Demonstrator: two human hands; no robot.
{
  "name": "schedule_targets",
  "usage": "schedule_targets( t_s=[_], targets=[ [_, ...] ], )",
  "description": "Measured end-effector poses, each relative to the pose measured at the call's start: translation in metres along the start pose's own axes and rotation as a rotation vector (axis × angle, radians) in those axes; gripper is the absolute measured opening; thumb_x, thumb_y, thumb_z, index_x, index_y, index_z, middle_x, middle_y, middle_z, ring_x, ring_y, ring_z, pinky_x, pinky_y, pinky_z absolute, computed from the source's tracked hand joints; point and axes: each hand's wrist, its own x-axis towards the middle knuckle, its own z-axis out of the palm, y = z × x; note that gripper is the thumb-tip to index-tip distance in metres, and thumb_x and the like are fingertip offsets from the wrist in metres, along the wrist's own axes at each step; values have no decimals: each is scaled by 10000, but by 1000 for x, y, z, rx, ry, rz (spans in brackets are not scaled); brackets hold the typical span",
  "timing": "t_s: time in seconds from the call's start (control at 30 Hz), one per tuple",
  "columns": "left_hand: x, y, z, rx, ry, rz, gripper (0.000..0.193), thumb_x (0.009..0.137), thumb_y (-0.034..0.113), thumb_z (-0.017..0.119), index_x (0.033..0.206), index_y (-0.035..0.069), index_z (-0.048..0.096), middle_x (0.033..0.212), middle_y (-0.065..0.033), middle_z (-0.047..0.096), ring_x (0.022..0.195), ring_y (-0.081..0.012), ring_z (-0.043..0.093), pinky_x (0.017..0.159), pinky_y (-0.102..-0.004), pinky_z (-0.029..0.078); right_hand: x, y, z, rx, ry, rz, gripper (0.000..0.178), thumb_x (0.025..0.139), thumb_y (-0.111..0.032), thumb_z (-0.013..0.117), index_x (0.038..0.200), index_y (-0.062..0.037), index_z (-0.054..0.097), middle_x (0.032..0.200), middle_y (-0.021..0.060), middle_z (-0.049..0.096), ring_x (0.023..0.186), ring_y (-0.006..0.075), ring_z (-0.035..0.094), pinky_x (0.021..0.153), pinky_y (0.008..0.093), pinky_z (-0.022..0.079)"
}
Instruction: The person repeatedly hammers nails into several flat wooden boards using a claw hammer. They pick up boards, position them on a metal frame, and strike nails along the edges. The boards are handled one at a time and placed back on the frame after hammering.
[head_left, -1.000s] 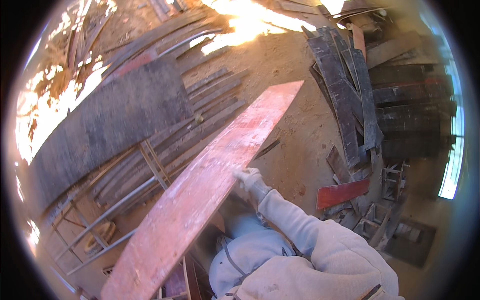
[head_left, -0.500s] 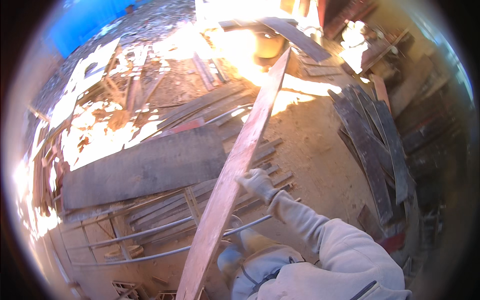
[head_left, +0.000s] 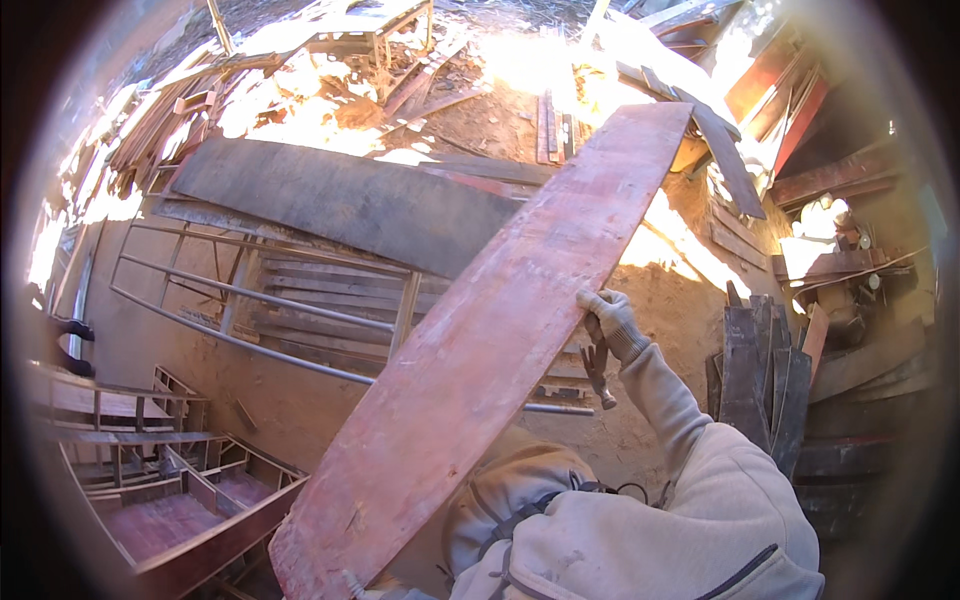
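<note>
A long reddish wooden board (head_left: 490,310) slants across the middle, its broad face turned up. My gloved right hand (head_left: 612,318) is closed on the board's right edge, thumb over the top. Just below that hand a hammer (head_left: 598,378) hangs head down; its handle is hidden, and it seems to be gripped in the same hand. At the board's near end, by the lower rim, only a bit of my gloved left hand (head_left: 358,586) shows, its fingers hooked on the board's edge.
A wide dark panel (head_left: 340,200) lies beyond a metal-tube frame (head_left: 270,295), with several planks under and behind it. Wooden box-like frames (head_left: 190,500) stand at the lower left. Dark boards (head_left: 760,370) lean in a pile at the right. Strong sunlight bleaches the far ground.
The board has tilted from a narrow slant to show its broad face. My right hand has shifted right and up, and the hammer now shows beneath it. The view has swung left.
</note>
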Motion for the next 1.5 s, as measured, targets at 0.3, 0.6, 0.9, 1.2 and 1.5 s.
schedule_targets(
  t_s=[0.3,0.6,0.9,1.2,1.5],
  targets=[
    [-79,35,-58,159,46,129,631,880,324,758,1409,13,610,1417,-164,620,1248,-335,597,1086,-430,479,-125,98,-49,168,-74,-25,353,970,-273,726,701,-67,627,521,30,551,383,134,481,359,293,349],
    [-122,41,10,446,-125,396,630,879,314,743,1411,7,602,1414,-172,616,1252,-345,593,1087,-434,479,-223,232,-147,238,69,337,330,954,-315,732,740,-112,583,578,45,547,386,123,438,350,309,329],
    [-234,-29,109,756,-479,759,630,878,305,728,1413,1,593,1411,-180,611,1256,-355,589,1088,-438,480,-339,408,-323,331,358,529,338,958,-391,713,806,-105,616,595,17,543,395,113,433,358,305,345],
    [-362,-118,161,890,-776,1037,630,877,295,713,1415,-5,584,1408,-188,606,1261,-365,585,1089,-443,480,-393,498,-337,698,336,627,438,905,-539,732,888,-105,673,610,35,539,444,147,414,436,342,356],
    [-410,-136,169,935,-940,1204,629,876,285,697,1418,-11,575,1405,-196,602,1265,-374,582,1090,-447,481,-379,494,-322,1102,553,567,368,900,-460,745,878,-100,672,726,72,618,492,145,459,473,318,389]
  ],
)
